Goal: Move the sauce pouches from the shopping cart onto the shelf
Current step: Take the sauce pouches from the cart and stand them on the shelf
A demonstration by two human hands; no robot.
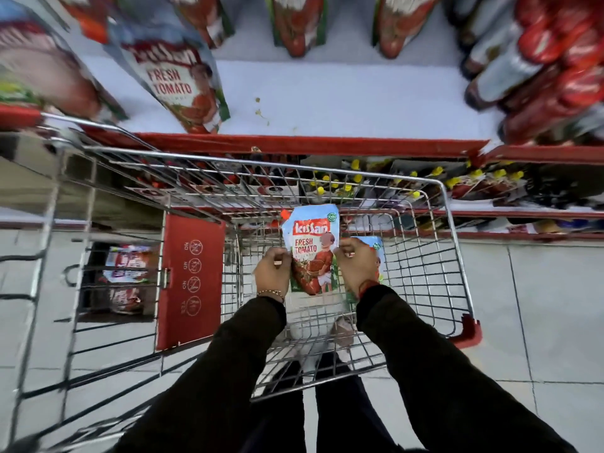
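Note:
A light-blue tomato sauce pouch [312, 246] stands upright inside the wire shopping cart [451, 256], held by both hands. My left hand [273, 271] pinches its left edge and my right hand [356, 266] grips its right edge. A second pouch [376, 248] lies behind my right hand, mostly hidden by it. Above the cart is the white shelf [343, 93] with a red front rail. A matching pouch [178, 76] stands on it at the left, and two more pouches [299, 24] stand at the back.
Red sauce bottles [555, 70] crowd the shelf's right side. A lower shelf [425, 184] holds yellow-capped items. A red child-seat flap [191, 279] closes the cart's left side, with more packets [125, 276] beyond it. Grey floor tiles lie to the right.

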